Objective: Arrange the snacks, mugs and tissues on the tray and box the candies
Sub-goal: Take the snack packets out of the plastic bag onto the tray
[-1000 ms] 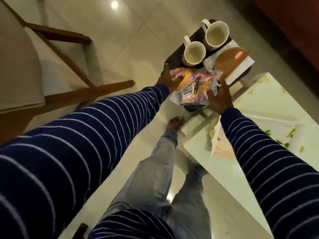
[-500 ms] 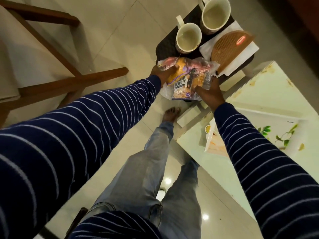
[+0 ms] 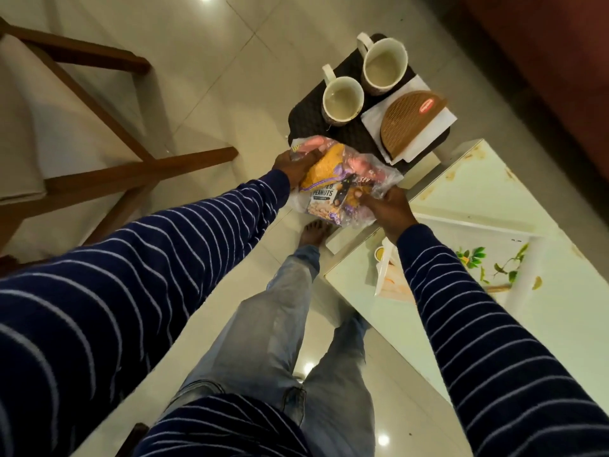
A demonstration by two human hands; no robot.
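Observation:
A dark tray (image 3: 304,123) carries two cream mugs, one nearer (image 3: 342,100) and one farther (image 3: 384,65). Beside them white tissues (image 3: 438,118) lie under a brown half-round holder (image 3: 410,122). Several snack packets (image 3: 342,186), one marked peanuts, sit in clear wrapping at the tray's near end. My left hand (image 3: 291,164) grips the packets' left side. My right hand (image 3: 387,207) holds their right side. The tray's near edge is hidden under the packets.
A white table (image 3: 461,206) with a leaf-printed surface stands to the right, with a torn packet (image 3: 389,282) and a small yellow item (image 3: 379,253) on it. A wooden chair (image 3: 82,133) stands left. My legs and a bare foot (image 3: 313,230) are below on the tiled floor.
The view has shifted, so the tray and packets sit lower and more to the right in frame. Both hands stay on the snack packets at the tray's near end.

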